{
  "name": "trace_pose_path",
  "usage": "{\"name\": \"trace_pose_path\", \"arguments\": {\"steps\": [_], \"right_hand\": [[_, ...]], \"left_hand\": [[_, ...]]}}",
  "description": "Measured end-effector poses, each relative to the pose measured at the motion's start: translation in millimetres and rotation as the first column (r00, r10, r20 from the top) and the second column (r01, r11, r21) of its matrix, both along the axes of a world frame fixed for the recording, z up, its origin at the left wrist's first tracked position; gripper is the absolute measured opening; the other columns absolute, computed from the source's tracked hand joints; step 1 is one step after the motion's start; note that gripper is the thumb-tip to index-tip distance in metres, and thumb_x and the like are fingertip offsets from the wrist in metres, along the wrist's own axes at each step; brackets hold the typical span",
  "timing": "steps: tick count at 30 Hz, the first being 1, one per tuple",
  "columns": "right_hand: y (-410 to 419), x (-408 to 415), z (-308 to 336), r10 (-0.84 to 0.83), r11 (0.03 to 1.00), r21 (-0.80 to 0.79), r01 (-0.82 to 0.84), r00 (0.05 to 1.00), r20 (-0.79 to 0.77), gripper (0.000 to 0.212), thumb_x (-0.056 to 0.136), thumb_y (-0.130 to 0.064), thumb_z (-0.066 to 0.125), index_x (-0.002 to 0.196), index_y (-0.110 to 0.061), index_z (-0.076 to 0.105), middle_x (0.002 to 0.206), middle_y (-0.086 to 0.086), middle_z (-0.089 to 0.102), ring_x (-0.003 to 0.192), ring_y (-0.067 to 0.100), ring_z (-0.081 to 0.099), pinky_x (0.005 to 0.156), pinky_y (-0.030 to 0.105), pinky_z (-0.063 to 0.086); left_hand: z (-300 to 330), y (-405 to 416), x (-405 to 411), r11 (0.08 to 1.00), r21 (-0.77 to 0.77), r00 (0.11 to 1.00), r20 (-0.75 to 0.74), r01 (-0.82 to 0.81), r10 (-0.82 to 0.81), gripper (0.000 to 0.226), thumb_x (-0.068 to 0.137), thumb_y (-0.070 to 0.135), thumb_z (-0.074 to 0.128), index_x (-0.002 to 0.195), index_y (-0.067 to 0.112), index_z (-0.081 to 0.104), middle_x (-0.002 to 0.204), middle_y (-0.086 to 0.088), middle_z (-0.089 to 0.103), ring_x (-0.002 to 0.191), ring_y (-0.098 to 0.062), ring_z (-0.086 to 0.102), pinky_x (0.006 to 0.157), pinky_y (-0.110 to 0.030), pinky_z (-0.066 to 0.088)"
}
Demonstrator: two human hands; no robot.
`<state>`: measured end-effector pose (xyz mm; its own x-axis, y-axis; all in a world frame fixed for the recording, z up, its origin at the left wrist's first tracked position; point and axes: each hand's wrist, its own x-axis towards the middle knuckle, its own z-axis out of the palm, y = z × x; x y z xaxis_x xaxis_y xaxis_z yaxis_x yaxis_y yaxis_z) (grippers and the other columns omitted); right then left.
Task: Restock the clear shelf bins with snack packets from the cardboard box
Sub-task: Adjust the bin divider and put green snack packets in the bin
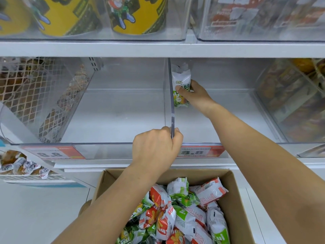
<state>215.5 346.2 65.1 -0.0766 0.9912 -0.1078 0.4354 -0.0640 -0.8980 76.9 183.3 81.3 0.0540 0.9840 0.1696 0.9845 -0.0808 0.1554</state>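
Deep in the bin, right hand [193, 95] grips a green packet [181, 85] upright; left hand [156, 148] pinches the divider [171, 103].

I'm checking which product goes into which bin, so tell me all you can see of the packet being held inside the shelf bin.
The green-and-white packet is a small, glossy, sealed pouch, white at the top and green with fruit pictures toward the bottom, with green printed lettering. It stands upright on the floor of the right-hand clear bin, close beside the clear divider. The right hand holds it around the middle, thumb across its front. Its crimped top edge is crumpled. Nothing else sits in that bin with it.
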Motion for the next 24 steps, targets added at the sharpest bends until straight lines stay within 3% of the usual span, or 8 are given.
{"name": "trace_pose_path", "arguments": {"steps": [5,7,10,13,15,18,21,24], "right_hand": [[-9,6,21,-0.045,0.998,-0.044,0.046,0.998,0.033,0.066,0.089,-0.046,0.061,0.143,-0.017,0.036,0.134,-0.001,0.052,0.118,0.017,0.053,0.086,0.022,0.038],[-21,13,34,-0.046,0.997,-0.065,0.05,0.996,0.071,0.069,0.091,-0.047,0.058,0.147,-0.017,0.031,0.146,0.006,0.043,0.13,0.021,0.045,0.09,0.025,0.035],[-63,31,55,-0.062,0.997,0.05,0.057,0.992,0.109,0.052,0.093,-0.039,0.058,0.138,-0.017,0.047,0.137,0.007,0.052,0.123,0.019,0.051,0.089,0.024,0.037],[-118,51,64,-0.03,0.984,0.175,-0.018,0.963,0.268,0.042,0.092,-0.043,0.057,0.126,-0.018,0.059,0.118,-0.003,0.064,0.112,0.011,0.057,0.092,0.024,0.04],[-152,62,64,0.031,0.983,0.156,-0.095,0.929,0.37,0.041,0.089,-0.049,0.058,0.12,-0.023,0.063,0.106,-0.012,0.065,0.104,0.004,0.057,0.086,0.022,0.038],[-181,72,54,0.111,0.977,0.105,-0.186,0.862,0.494,0.044,0.08,-0.056,0.064,0.115,-0.028,0.065,0.107,-0.013,0.068,0.104,0.009,0.06,0.088,0.029,0.043],[-186,76,39,0.078,0.951,0.174,-0.254,0.746,0.662,0.041,0.082,-0.051,0.067,0.114,-0.026,0.066,0.11,-0.009,0.07,0.104,0.016,0.061,0.087,0.029,0.041],[-186,74,31,-0.019,0.916,0.278,-0.289,0.661,0.75,0.028,0.09,-0.039,0.061,0.112,-0.021,0.065,0.103,-0.001,0.071,0.096,0.022,0.063,0.078,0.03,0.041]], "left_hand": [[4,-2,1,0.999,-0.036,1.0,0.004,-0.001,0.001,0.039,0.099,0.042,0.027,0.075,0.02,0.048,0.054,0.006,0.039,0.06,-0.021,0.046,0.048,-0.027,0.024],[7,-3,1,0.999,-0.051,1.0,0.006,0.008,-0.008,0.042,0.1,0.043,0.026,0.075,0.019,0.049,0.06,0.002,0.046,0.064,-0.024,0.052,0.055,-0.028,0.029],[14,-10,1,0.997,-0.05,0.998,-0.029,0.057,-0.058,0.054,0.1,0.053,0.02,0.086,0.016,0.058,0.073,-0.004,0.059,0.085,-0.027,0.062,0.072,-0.033,0.037],[23,-24,-12,0.998,-0.027,0.998,0.03,0.055,-0.054,0.077,0.09,0.066,0.01,0.123,0.016,0.059,0.113,-0.007,0.066,0.114,-0.025,0.053,0.102,-0.036,0.029],[29,-35,-30,0.999,0.015,0.995,0.088,0.04,-0.041,0.085,0.079,0.065,0.005,0.132,0.02,0.054,0.127,-0.005,0.061,0.122,-0.023,0.049,0.105,-0.033,0.026],[32,-45,-59,0.999,-0.038,1.0,-0.005,0.029,-0.029,0.082,0.074,0.059,0.012,0.134,0.021,0.052,0.133,-0.003,0.058,0.126,-0.023,0.046,0.105,-0.033,0.025],[26,-47,-80,0.986,-0.169,0.995,-0.097,0.003,-0.02,0.054,0.087,0.042,0.043,0.135,0.019,0.05,0.134,-0.004,0.056,0.125,-0.026,0.047,0.104,-0.035,0.03],[17,-42,-87,0.992,-0.123,0.998,-0.055,0.025,-0.032,0.03,0.091,0.017,0.055,0.12,0.016,0.061,0.116,-0.006,0.067,0.107,-0.03,0.059,0.093,-0.036,0.039]]}}
